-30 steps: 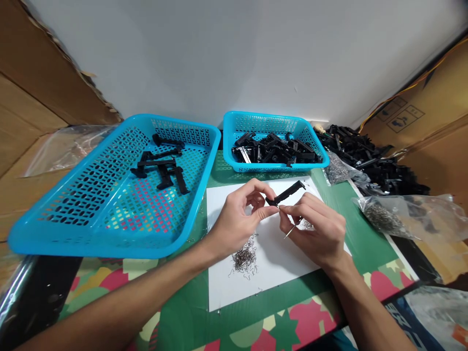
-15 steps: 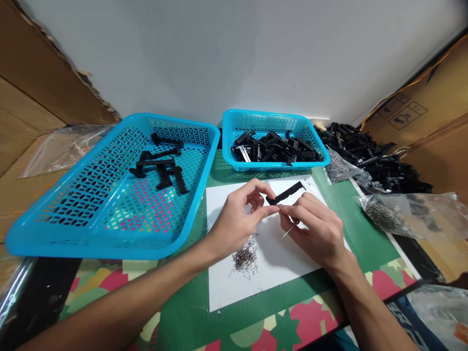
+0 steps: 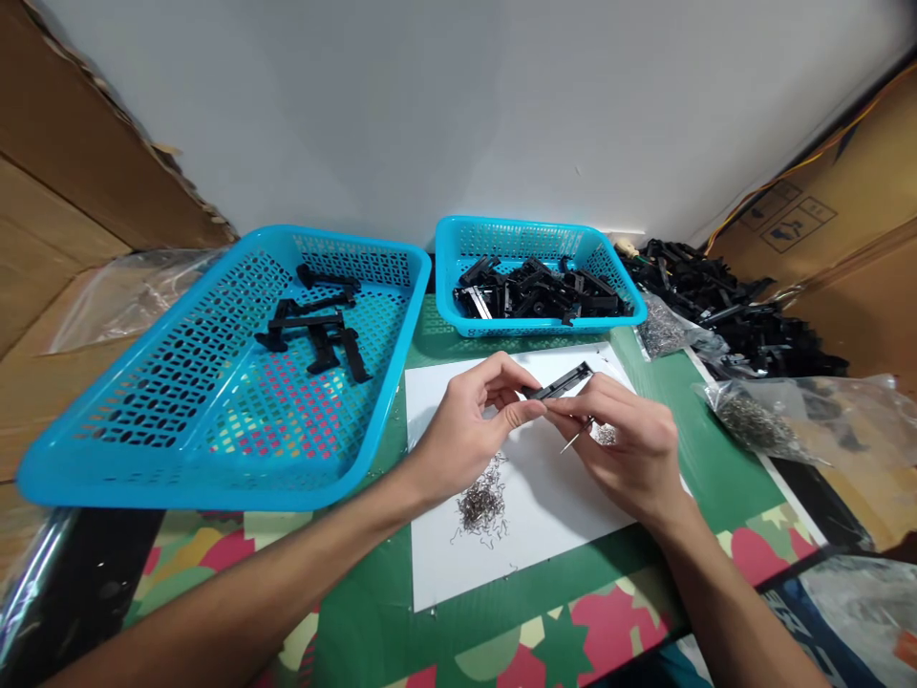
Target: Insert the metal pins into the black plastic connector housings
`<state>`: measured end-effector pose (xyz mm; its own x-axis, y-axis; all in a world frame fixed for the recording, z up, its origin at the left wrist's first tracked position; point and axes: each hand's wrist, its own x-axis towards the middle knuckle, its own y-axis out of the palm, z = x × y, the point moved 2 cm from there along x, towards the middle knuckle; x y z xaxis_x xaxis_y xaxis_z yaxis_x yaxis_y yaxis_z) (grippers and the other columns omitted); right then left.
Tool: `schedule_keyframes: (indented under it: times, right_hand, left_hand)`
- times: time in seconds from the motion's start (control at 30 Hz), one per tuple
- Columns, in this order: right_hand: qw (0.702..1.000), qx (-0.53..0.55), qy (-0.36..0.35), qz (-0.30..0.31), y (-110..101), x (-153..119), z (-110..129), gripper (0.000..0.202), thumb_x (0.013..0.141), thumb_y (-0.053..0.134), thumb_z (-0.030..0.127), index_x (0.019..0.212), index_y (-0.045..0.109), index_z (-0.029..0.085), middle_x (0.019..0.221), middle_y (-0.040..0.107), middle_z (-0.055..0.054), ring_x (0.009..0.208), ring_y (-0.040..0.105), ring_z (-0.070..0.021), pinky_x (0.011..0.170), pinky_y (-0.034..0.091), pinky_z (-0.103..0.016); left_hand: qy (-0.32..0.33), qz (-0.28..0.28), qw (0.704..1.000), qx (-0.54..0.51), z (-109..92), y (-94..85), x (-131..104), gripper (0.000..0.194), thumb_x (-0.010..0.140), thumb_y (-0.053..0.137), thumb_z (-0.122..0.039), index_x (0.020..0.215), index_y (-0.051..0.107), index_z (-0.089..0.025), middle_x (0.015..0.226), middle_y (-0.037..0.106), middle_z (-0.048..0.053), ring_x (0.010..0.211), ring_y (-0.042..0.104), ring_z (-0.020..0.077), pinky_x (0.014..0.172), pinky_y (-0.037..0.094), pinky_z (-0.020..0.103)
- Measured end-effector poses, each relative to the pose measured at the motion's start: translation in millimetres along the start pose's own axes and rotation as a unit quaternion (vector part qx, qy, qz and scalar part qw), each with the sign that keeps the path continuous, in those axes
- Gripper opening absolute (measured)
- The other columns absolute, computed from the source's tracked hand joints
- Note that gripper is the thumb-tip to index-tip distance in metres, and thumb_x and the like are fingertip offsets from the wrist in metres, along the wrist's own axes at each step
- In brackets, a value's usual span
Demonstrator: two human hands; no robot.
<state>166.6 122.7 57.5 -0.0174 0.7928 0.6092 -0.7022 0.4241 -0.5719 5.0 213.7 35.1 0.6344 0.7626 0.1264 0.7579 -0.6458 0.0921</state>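
Note:
Between thumb and fingers, my left hand [image 3: 477, 416] pinches the left end of a long, narrow black plastic part [image 3: 565, 380]. The part's channelled side faces me. My right hand [image 3: 623, 440] is closed, its thumb and index fingertips meeting the part close to the left fingertips. A thin metal rod-like tool [image 3: 575, 438] sticks out from under the right fingers, pointing down and left; its other end is hidden in the hand. Below both hands lies a white sheet [image 3: 444, 578] bearing a heap of small bent wire pieces [image 3: 482, 505]. A second small silvery pile [image 3: 604, 434] shows beside my right hand.
To the left, a big blue basket [image 3: 215, 492] contains several black parts. Another blue basket [image 3: 537, 330], fuller of such parts, stands against the wall. Rightward are a mound of black parts [image 3: 752, 315] and clear bags of small metal pieces [image 3: 756, 425]. Cardboard [image 3: 845, 210] borders the right.
The black part has rolled between my fingers, so its channelled side shows instead of its plain dark side. The metal tool has shifted slightly up and right with my right fingers.

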Motion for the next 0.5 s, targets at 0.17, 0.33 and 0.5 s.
schedule_keyframes:
  times: [0.17,0.33,0.5]
  right_hand:
    - [0.999,-0.023,-0.019,-0.022,-0.3,0.7,-0.3,0.019,0.095,0.071,0.006,0.104,0.078,0.022,0.071,0.061,0.001,0.066,0.054,-0.0149,0.058,0.043,-0.029]
    - [0.998,-0.044,-0.052,-0.011,0.1,0.3,-1.6,0.021,0.093,0.074,0.005,0.109,0.077,0.019,0.074,0.067,-0.003,0.070,0.052,-0.0176,0.063,0.044,-0.032]
    - [0.997,-0.044,-0.066,-0.001,-0.1,-0.9,-3.9,0.024,0.092,0.079,0.015,0.115,0.076,0.021,0.076,0.067,-0.003,0.071,0.054,-0.0187,0.063,0.046,-0.034]
  left_hand:
    - [-0.001,0.024,1.000,-0.010,-0.5,1.0,-1.2,0.027,0.098,0.074,-0.043,0.098,0.066,-0.017,0.088,0.068,0.002,0.084,0.065,0.0162,0.078,0.048,0.028]
    - [-0.020,0.033,0.999,-0.033,0.3,1.3,-1.7,0.028,0.101,0.069,-0.044,0.096,0.066,-0.017,0.079,0.067,0.000,0.068,0.057,0.0119,0.065,0.043,0.025]
    - [-0.029,0.033,0.997,-0.064,0.7,0.3,-1.4,0.031,0.099,0.072,-0.046,0.092,0.064,-0.016,0.070,0.064,-0.002,0.061,0.053,0.0102,0.058,0.040,0.024]
